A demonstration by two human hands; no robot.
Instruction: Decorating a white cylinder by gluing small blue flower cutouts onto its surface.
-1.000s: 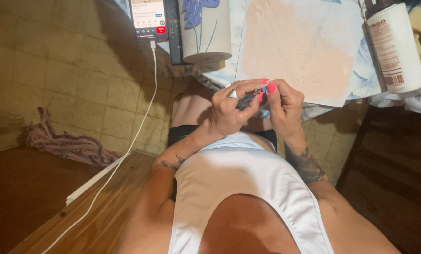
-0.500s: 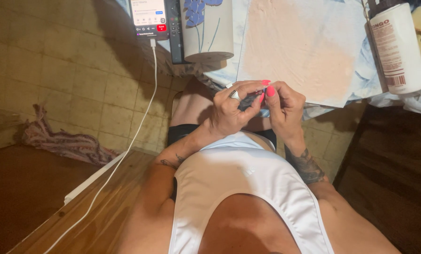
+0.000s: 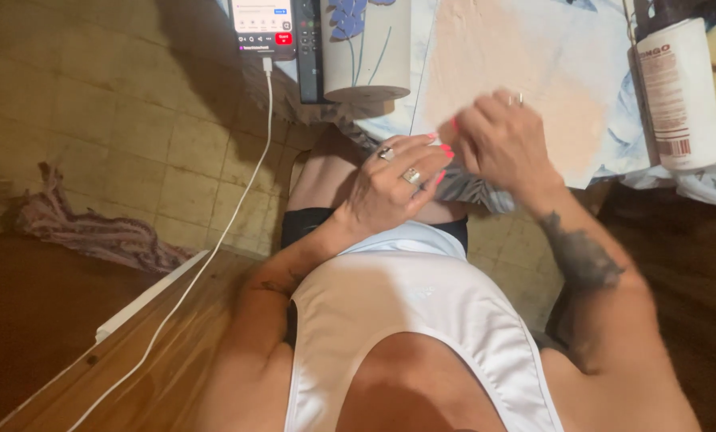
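Peach-coloured cloth (image 3: 526, 72) lies spread flat on a table covered with a pale blue floral tablecloth (image 3: 606, 48), its near edge hanging just above the person's lap.

Left hand (image 3: 394, 188): two rings, bright pink nails, fingers curled inward toward the other hand. Fingertips touch the right hand at the near edge of the cloth. What they pinch is hidden; possibly a small dark object, but the view is too blurred to tell.

Right hand (image 3: 502, 144): closed in a loose fist, ring on one finger, knuckles over the lower edge of the cloth. Whatever it grips is covered by the fingers. Tattoo on the forearm below the wrist.

Grey patterned fabric (image 3: 470, 192) shows just under both hands, at the table edge.

Around: white cylinder with a blue flower print (image 3: 366, 48) stands on the table, left of the cloth. Black remote control (image 3: 308, 48) beside it, then a phone (image 3: 263, 28) with lit screen and a white charging cable (image 3: 230, 208) trailing down to a wooden surface. White plastic bottle (image 3: 678, 96) upright at right of the cloth. Crumpled purplish rag (image 3: 94, 232) on the tiled floor, well apart at left.
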